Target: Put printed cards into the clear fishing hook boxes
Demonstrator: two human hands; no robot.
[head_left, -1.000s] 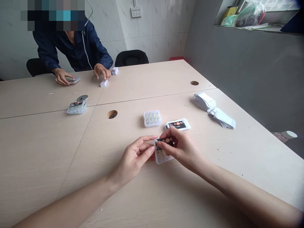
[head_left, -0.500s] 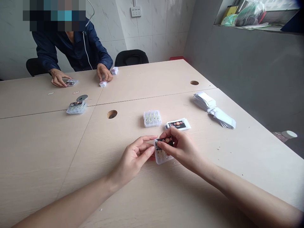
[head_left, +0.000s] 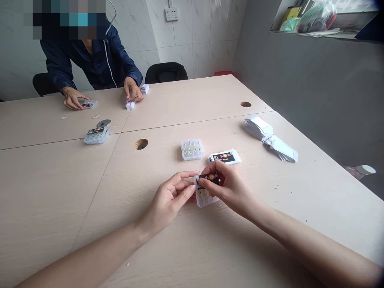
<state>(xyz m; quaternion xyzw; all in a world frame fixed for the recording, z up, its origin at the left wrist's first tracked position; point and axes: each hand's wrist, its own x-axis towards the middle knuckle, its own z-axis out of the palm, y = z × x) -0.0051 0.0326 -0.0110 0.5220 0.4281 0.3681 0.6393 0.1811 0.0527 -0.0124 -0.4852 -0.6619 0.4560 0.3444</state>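
A clear plastic box [head_left: 204, 197] with small metal pieces inside is held between my hands, low over the table. A black label [head_left: 212, 177] with a red pattern lies on its upper part. My left hand [head_left: 175, 194] grips the box's left edge with thumb and fingers. With the thumb pressing on the label, my right hand [head_left: 226, 184] holds the box's upper right side. Just beyond are a similar clear box [head_left: 192, 149] and a stack of labels [head_left: 226, 157], black print upward on the top one.
White paper slips [head_left: 259, 128] lie in piles at the right. Stacked boxes [head_left: 97, 136] stand at the left, near a metal disc [head_left: 103, 123]. Across the table [head_left: 168, 108], a person in blue [head_left: 96, 64] handles a box and a small stack. A cable hole [head_left: 141, 144] is left of centre.
The other person's hand at the small stack has shifted slightly, and a piece there now looks lifted. My hands and the box between them look unchanged.
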